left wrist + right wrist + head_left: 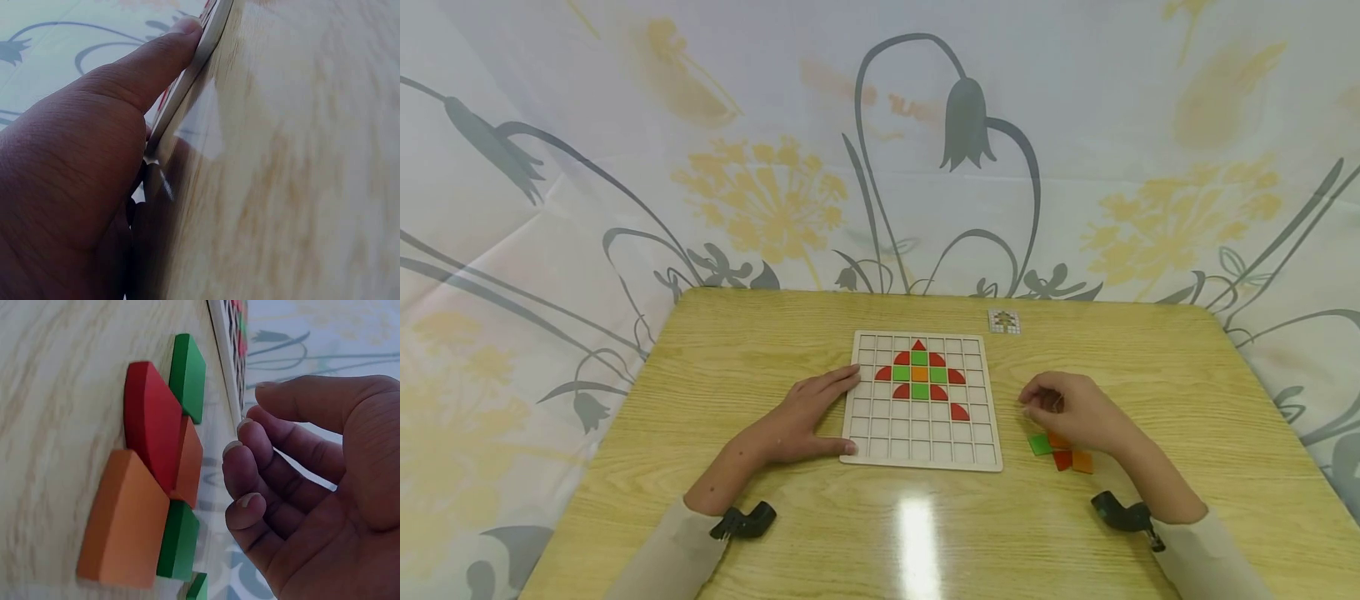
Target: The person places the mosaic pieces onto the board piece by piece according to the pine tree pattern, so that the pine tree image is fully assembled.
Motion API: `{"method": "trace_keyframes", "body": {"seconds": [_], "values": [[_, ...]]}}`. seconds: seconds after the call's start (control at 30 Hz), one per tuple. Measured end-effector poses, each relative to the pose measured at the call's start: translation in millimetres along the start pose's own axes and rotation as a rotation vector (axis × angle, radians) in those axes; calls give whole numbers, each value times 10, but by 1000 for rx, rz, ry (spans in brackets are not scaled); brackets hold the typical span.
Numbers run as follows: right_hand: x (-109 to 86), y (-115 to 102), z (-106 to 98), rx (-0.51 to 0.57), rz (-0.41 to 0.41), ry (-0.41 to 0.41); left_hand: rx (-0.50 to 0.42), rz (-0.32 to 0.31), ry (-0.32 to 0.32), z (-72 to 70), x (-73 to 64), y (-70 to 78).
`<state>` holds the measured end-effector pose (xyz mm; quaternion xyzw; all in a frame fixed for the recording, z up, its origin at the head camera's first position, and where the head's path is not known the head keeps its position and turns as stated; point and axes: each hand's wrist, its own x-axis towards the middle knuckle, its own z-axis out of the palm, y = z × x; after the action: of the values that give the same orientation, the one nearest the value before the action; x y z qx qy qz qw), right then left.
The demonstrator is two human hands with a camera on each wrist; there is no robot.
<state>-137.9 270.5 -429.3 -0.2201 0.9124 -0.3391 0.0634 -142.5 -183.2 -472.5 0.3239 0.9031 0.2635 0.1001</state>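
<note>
A pale wooden grid board (880,451) lies on the table, bearing a pattern of red, green and orange tiles, with an orange square (920,374) at its centre. One red quarter-round tile (959,412) sits lower right of that pattern. My left hand (801,421) rests along the board's left side, fingers extended and thumb on the near corner. To the right of the board, my right hand (1071,408) hovers above loose tiles, its fingers loosely bent with nothing visible between them. Those loose tiles include a red curved tile (150,425), an orange tile (125,525) and a green tile (187,378).
A small pattern card (1004,322) lies beyond the board's far right corner. The wooden table (760,333) ends at a flower-printed curtain (775,100) behind and at the sides. Glare lies on the table in front of the board.
</note>
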Motion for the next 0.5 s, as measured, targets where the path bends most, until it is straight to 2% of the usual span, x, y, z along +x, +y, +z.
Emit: {"method": "trace_keyframes", "body": {"seconds": [0.2,0.5], "values": [[-20,80,-72,-12,-17,-14,-1,-1,-4,-11,-8,14],[-106,189,-228,56,-99,-188,-1,26,11,-18,-4,22]]}}
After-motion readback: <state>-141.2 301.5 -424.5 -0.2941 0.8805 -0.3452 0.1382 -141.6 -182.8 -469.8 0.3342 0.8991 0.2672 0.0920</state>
